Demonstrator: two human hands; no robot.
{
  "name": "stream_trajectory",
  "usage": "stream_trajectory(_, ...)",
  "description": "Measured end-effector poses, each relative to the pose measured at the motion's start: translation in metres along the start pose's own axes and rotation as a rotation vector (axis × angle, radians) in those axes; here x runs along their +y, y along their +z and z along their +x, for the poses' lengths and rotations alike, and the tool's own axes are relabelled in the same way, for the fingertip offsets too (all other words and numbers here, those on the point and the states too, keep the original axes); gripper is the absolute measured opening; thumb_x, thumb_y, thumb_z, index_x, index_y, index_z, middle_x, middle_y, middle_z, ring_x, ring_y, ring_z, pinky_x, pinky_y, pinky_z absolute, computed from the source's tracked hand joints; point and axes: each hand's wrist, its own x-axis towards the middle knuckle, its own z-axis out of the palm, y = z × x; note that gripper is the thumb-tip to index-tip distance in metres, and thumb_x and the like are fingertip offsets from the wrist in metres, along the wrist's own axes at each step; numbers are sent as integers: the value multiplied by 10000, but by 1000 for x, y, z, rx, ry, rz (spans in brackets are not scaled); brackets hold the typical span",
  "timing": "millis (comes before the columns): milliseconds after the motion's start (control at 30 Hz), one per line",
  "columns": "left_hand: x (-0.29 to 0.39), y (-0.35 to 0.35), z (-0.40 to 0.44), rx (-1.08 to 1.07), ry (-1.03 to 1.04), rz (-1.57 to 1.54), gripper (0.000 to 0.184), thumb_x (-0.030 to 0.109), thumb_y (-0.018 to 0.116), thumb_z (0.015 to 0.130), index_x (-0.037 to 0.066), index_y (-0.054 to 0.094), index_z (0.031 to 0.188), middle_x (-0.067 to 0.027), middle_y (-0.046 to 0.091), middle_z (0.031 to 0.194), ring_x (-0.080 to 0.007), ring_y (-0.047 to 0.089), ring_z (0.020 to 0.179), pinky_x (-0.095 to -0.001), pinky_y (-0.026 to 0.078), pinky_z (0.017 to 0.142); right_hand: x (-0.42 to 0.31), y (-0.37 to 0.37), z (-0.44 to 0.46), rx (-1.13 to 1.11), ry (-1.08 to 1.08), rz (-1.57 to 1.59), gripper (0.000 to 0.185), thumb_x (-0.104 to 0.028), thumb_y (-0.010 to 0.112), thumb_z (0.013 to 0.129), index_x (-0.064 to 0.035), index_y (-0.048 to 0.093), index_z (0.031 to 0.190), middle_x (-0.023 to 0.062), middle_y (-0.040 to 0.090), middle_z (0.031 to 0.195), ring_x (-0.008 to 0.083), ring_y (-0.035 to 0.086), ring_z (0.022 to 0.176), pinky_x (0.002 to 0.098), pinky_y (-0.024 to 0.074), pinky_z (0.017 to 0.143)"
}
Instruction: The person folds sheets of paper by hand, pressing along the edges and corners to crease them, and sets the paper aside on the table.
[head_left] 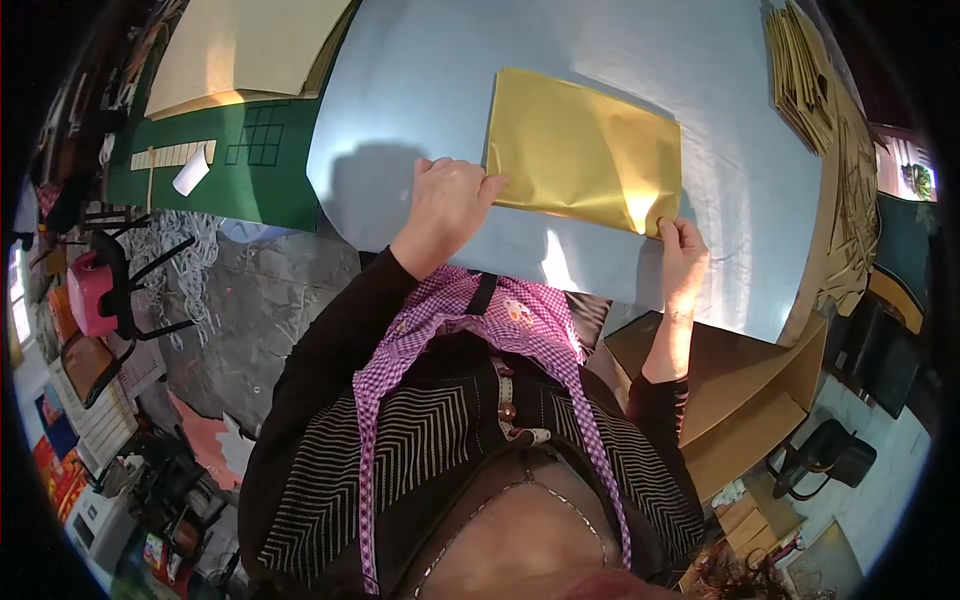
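Observation:
A shiny gold paper piece point(585, 150), rectangular and perhaps folded, lies on the light blue tabletop point(420, 80) in front of me. At its near left corner is my left hand point(450, 205), its fingers curled and its thumb on the paper's edge. My right hand point(684, 248) pinches the near right corner between thumb and fingers. Small creases run along the near edge, and a bright patch of light falls close to the right corner. Whether the paper has several layers I cannot tell.
Stacked folded gold papers point(800, 80) lie at the table's right edge. On the left, a green mat point(265, 185) carries large cream sheets point(235, 50) and a white scrap point(193, 172). An open cardboard box point(735, 400) stands below right; a pink chair point(92, 295) is far left.

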Motion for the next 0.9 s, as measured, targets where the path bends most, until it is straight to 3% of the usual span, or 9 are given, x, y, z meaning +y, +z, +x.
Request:
stream_trajectory(67, 2, -1, 2, -4, -9, 6, 319, 262, 623, 852, 67, 596, 600, -81, 569, 592, -285, 559, 648, -407, 340, 698, -1, 0, 0, 9, 2, -9, 156, -127, 646, 857, 17, 666, 912, 90, 649, 713, 125, 574, 671, 280, 466, 646)
stream_trajectory(133, 3, 0, 3, -9, -17, 15, 329, 266, 624, 853, 72, 587, 590, -81, 567, 583, -288, 561, 636, -405, 341, 693, -1, -1, -1, -34, 38, -27, 170, -142, 613, 898, 19, 654, 930, 19, 619, 751, 69, 518, 743, 228, 435, 684)
stream_trajectory(300, -4, -3, 3, 19, 67, -90, 183, 185, 668, 814, 65, 599, 695, -52, 586, 738, -242, 553, 776, -371, 335, 722, -3, -2, 1, -40, 37, -68, 162, -137, 610, 899, 22, 639, 902, 12, 597, 730, 67, 492, 723, 229, 424, 665)
stream_trajectory(467, -14, -12, -3, -8, 126, -282, 87, 128, 678, 789, 66, 621, 771, -31, 566, 804, -222, 531, 818, -350, 333, 754, -3, -3, 1, -56, 48, -63, 149, -120, 607, 897, 26, 627, 881, 10, 582, 719, 69, 477, 706, 230, 417, 653)
stream_trajectory(500, -15, -12, -5, -7, 142, -284, 70, 110, 679, 783, 69, 623, 772, -30, 564, 803, -219, 530, 806, -343, 331, 754, -5, -2, 1, -26, 18, -56, 130, -98, 620, 874, 31, 627, 859, 56, 592, 698, 108, 503, 665, 266, 432, 630)
stream_trajectory(533, -14, -12, -5, -12, 138, -284, 70, 110, 679, 783, 69, 623, 772, -30, 564, 803, -219, 530, 806, -343, 331, 754, -6, 0, 0, 4, -13, -49, 113, -76, 633, 851, 36, 628, 836, 103, 603, 678, 147, 529, 624, 303, 446, 607)
stream_trajectory(767, -1, -8, -3, 9, 60, -96, 139, 133, 686, 785, 75, 592, 699, -41, 530, 732, -245, 517, 752, -373, 338, 735, -1, 2, -4, 47, -33, -114, 121, -94, 643, 859, 26, 629, 864, 101, 616, 740, 156, 546, 643, 301, 457, 614)
stream_trajectory(833, 1, -7, -2, 16, 43, -56, 164, 135, 679, 790, 78, 578, 675, -45, 524, 719, -249, 512, 735, -379, 339, 729, -5, 3, -5, 36, 60, -97, 122, -95, 649, 860, 24, 626, 876, 110, 622, 754, 171, 557, 658, 298, 459, 623)
stream_trajectory(900, 2, -7, 1, -3, 17, -37, 188, 144, 668, 795, 78, 562, 655, -50, 523, 717, -250, 509, 728, -385, 342, 726, -2, 3, -6, 36, 35, -91, 131, -109, 638, 875, 20, 622, 886, 66, 598, 741, 123, 520, 667, 266, 439, 624)
